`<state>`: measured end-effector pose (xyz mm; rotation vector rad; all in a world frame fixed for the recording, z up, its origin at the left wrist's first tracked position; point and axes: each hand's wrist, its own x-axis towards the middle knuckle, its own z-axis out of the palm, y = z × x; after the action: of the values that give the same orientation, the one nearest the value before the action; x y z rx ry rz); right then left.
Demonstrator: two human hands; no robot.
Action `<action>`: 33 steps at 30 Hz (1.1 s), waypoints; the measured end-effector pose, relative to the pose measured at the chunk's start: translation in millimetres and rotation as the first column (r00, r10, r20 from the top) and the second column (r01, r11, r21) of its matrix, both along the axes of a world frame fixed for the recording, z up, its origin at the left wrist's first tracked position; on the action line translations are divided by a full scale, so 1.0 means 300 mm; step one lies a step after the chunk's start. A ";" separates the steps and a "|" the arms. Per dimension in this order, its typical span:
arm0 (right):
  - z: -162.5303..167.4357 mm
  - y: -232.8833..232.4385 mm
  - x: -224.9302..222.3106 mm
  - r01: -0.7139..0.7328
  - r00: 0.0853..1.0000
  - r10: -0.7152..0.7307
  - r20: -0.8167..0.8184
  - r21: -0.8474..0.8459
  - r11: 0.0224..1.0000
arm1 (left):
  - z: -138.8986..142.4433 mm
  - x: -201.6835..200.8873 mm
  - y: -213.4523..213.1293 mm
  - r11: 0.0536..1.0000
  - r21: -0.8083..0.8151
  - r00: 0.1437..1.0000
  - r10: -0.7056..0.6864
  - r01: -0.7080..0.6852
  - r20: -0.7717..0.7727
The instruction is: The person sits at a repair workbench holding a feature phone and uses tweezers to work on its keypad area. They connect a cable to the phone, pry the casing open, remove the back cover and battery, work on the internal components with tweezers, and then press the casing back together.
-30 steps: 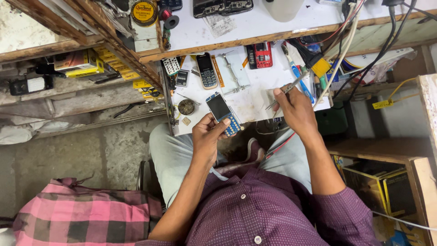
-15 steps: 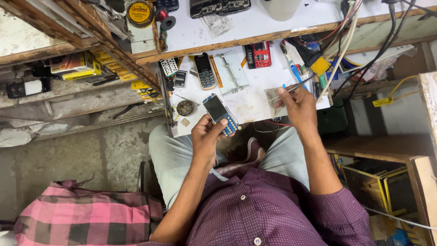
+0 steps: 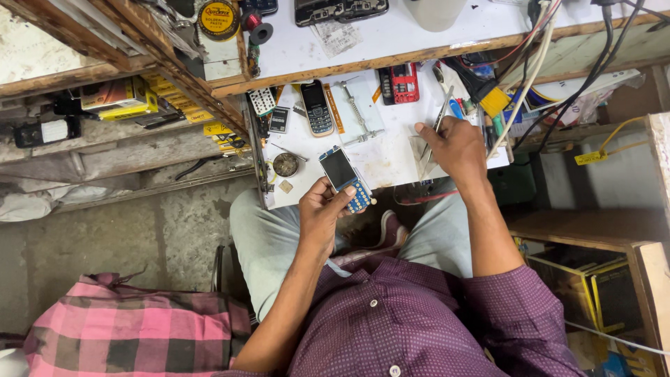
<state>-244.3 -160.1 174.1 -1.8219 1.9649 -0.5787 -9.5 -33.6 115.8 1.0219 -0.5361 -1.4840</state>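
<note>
While my left hand (image 3: pixel 322 213) curls around the lower end of a small phone (image 3: pixel 343 177), I see the phone tilted over the near edge of the white tray (image 3: pixel 391 157), screen up and dark, its blue keypad end tucked against my fingers. The thumb lies along the phone's near side and the fingers wrap the far side, so the hand is closed on it. The phone's top end juts free toward the tray, up and a little right of the palm.

My right hand (image 3: pixel 453 145) rests further right on the tray, well apart from the phone, knuckles up, fingers drawn together in a pinch on thin metal tweezers (image 3: pixel 434 131) that slant up from the fingertips. Whether the tips hold anything, I cannot tell.

Just left of the phone sit a round metal part (image 3: pixel 285 165) and a small square chip (image 3: pixel 286 186). Beyond the phone, another phone (image 3: pixel 317 107) with a grey keypad lies flat beside a metal clamp (image 3: pixel 356 112). A red board (image 3: pixel 403 82) lies near the tray's far edge, under the wooden shelf (image 3: pixel 391 59). A pink checked cloth (image 3: pixel 132 328) lies on the floor to my left.
</note>
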 end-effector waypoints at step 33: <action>-0.059 0.323 0.027 -0.071 0.444 -0.016 0.896 0.053 0.996 | 0.019 -0.016 0.013 1.000 0.000 0.999 -0.014 0.014 -0.039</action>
<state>-236.3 -63.1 156.5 -1.0495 1.1495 -1.1420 -14.4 -29.7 121.5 0.9888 -0.5164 -1.5137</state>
